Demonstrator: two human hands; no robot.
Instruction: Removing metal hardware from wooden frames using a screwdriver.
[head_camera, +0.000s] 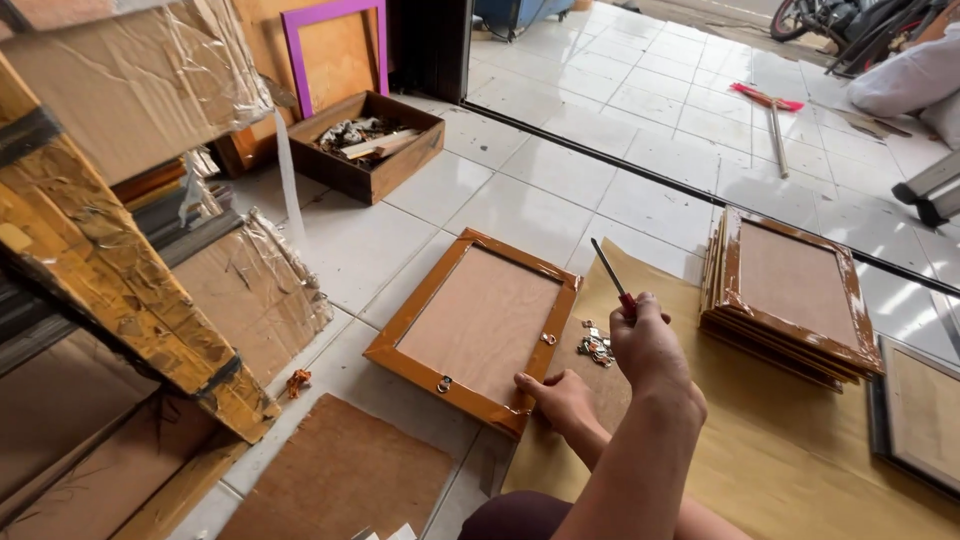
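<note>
Two hands busy | my left hand pins frame | right hand fist-grips screwdriver | risk: frame may slide if pressure eases.

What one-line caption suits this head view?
Left hand steadies a face-down wooden picture frame on the tiled floor; right hand holds a red-handled screwdriver.

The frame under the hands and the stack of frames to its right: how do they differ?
The single frame lies alone, partly on the tiled floor; the stack of frames holds several, on the brown paper. The left hand presses the single frame's corner; nothing touches the stack. Both lie back-up, orange-brown.
</note>
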